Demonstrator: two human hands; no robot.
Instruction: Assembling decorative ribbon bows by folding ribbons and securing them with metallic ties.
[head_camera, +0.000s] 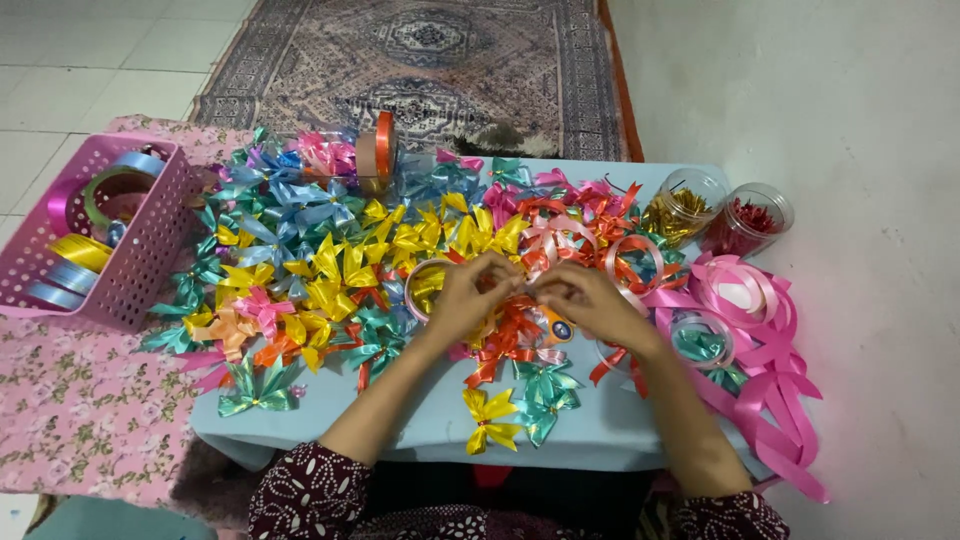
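Observation:
My left hand (468, 293) and my right hand (588, 300) meet over the middle of a low light-blue table (420, 420), fingertips pinched together on a small piece of ribbon (527, 285) whose colour is hard to tell. Under the hands lie orange ribbon bows (510, 340) and a small orange tape roll (556, 327). A yellow bow (488, 418) and a teal bow (545, 392) lie nearer to me. Many yellow bows (340, 270) and blue bows (285, 195) cover the table's left and back.
A pink perforated basket (150, 250) of ribbon rolls stands at the left on a floral cloth (80, 410). Two clear jars (745, 218) of gold and red ties stand at the back right. Loose pink ribbon (765, 340) trails off the right edge. A patterned rug (430, 60) lies beyond.

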